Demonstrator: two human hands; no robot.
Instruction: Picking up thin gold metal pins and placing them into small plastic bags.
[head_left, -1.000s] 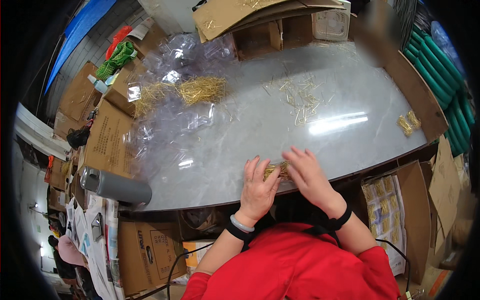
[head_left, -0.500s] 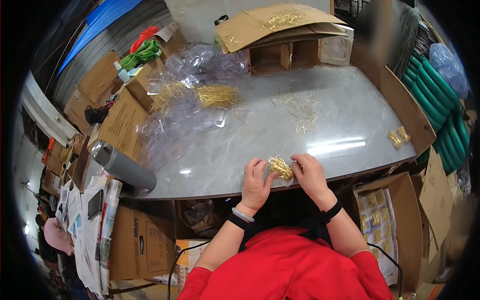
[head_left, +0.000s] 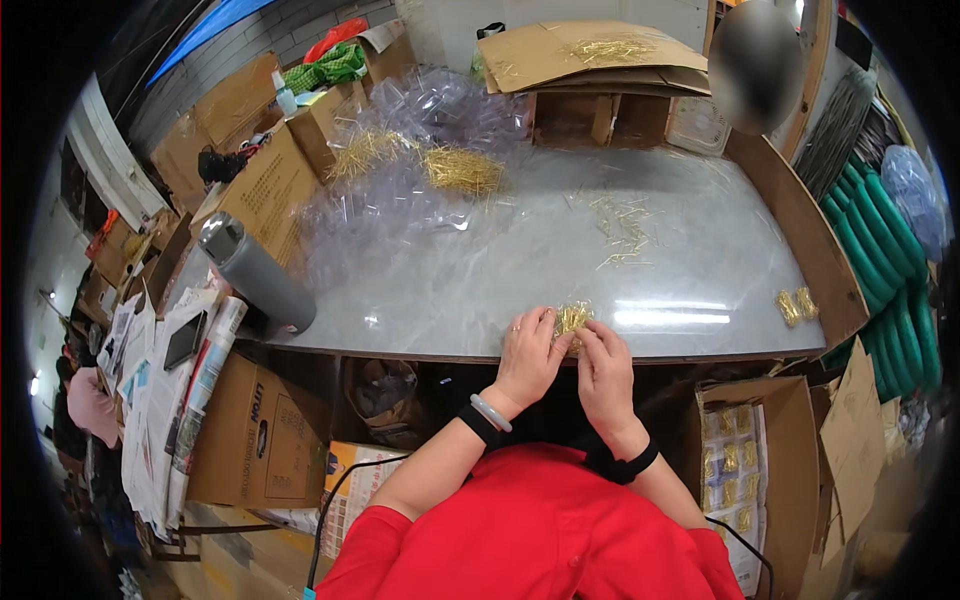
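A small bundle of thin gold pin-like pieces (head_left: 573, 315) is at the table's front edge, between my two hands. What looks like clear plastic showed around it half a second ago; now my fingers cover much of it. My left hand (head_left: 530, 352) is closed on its left side, thumb pressed in at the near side. From the right, my right hand (head_left: 606, 362) pinches it with bent fingers. Loose gold pins (head_left: 622, 228) lie scattered farther up the grey table (head_left: 440, 310). Two finished-looking gold bundles (head_left: 796, 306) sit side by side at the right edge.
Clear plastic packs (head_left: 360, 225) and a gold pin pile (head_left: 462, 169) cover the back left. A grey bottle (head_left: 256, 272) stands at the left edge. Flat cardboard (head_left: 600, 60) rests at the back. An open carton (head_left: 785, 450) with rows of gold bundles is below right.
My hands have come closer together around the gold bundle, and the fingers now cover more of it. The whole view has shifted slightly with my head.
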